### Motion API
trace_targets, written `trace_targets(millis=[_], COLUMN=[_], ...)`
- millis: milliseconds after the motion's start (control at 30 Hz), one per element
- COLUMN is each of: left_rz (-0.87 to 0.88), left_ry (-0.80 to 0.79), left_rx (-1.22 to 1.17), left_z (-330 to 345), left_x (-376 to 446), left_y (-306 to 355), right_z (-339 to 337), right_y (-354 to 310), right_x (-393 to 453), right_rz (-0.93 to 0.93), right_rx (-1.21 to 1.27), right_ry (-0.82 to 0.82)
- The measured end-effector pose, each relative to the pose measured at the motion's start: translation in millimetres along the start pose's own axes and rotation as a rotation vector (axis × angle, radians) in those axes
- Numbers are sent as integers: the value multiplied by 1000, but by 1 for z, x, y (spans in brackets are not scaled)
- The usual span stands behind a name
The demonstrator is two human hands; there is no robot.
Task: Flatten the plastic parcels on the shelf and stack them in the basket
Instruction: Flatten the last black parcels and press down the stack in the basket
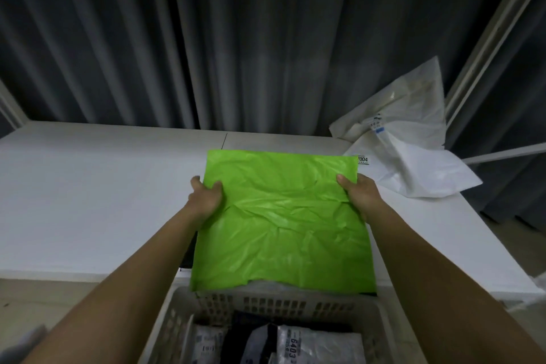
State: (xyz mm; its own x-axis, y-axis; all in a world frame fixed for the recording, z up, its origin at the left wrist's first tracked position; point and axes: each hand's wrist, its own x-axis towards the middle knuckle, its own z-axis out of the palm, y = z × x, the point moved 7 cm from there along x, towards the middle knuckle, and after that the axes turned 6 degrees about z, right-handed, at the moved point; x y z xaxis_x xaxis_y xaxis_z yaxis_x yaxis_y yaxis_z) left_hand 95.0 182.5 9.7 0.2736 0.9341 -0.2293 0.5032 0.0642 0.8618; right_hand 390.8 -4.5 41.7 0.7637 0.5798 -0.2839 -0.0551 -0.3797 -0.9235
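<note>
Both arms reach forward: the left hand (pixel 206 198) and right hand (pixel 359 196) pinch opposite side edges of a green parcel (pixel 280 224), held flat over the shelf's (pixel 88 201) front edge, above the basket (pixel 266 304).

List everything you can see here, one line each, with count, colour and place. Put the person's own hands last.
green parcel: one, bright green, crinkled but spread flat, held over the shelf's front edge and the basket's far rim.
white parcels: at least two, white, piled at the shelf's right rear; exact count unclear.
shelf: one, white, across the middle of the view.
basket: one, pale perforated plastic, in front of the shelf at the bottom.
parcels in basket: several, white and dark, lying inside; count unclear.
curtain: grey, pleated, behind the shelf.
left hand: grips the green parcel's left edge.
right hand: grips its right edge.
</note>
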Motion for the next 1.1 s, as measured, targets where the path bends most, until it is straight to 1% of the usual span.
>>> trace_targets(millis=[33, 100, 200, 300, 367, 433, 533, 600, 667, 733, 767, 867, 1000, 1100], left_rz=[-26, -19, 77, 124, 142, 131, 21, -77, -121, -76, -35, 67, 220, 292], left_ry=[-6, 34, 120, 148, 171, 160, 66, -23, -104, -133, -123, -47, 66, 78], left_rx=[0, 11, 16, -5, -34, -72, -38, -16, -27, -11, -3, -19, 58, 153], left_z=[2, 1, -5, -6, -8, -9, -8, -7, -7, -7, -8, -11, -21, -27], left_x=[-2, -4, -2, -1, -5, -6, -9, -15, -28, -34, -37, -45, -51, -49], left_y=[-8, -15, -11, -4, 2, 4, -8, -22, -29, -28, -26, -18, 4, 14], right_z=[0, -2, -5, -6, -6, -11, -13, -12, -14, -18, -19, -25, -42, -49], right_y=[6, 16, 21, 28, 38, 43, 47, 50, 52, 55, 58, 69, 64, 66], right_x=[5, 13, 10, -14, -24, -23, -25, -26, -29, -33, -36, -48, -59, -62], right_rz=[17, 55, 94, 177, 198, 140, 74, 53, 46, 81, 109, 187, 129, 121], right_rx=[-1, 2, -19, -82, -123, -115, -39, -15, 21, 70, 88, 143, 183, 184], right_ry=[10, -12, -104, -224, -266, -169, 14, 81, 134, 143, 122, 32, 72, 99])
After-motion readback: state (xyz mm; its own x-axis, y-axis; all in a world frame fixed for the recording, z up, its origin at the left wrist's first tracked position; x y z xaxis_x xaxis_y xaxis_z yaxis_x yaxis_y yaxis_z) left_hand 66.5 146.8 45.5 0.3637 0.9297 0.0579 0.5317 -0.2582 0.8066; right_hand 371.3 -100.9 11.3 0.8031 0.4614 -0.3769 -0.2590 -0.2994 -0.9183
